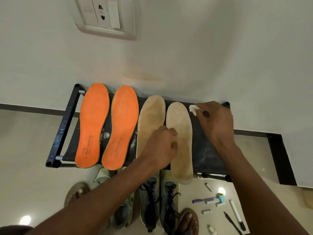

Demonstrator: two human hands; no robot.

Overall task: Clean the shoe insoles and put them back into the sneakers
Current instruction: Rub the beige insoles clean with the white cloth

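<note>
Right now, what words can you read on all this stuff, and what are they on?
"AIR cushion": on the far-left orange insole, near its heel.
Smaller print beside it: too blurred to read.
Print on the second orange insole: too faint.
Markings on the wall socket and pens: too small.

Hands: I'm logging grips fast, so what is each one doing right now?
Left hand: fingers curled, resting on the right beige insole.
Right hand: pinching a white tissue.
</note>
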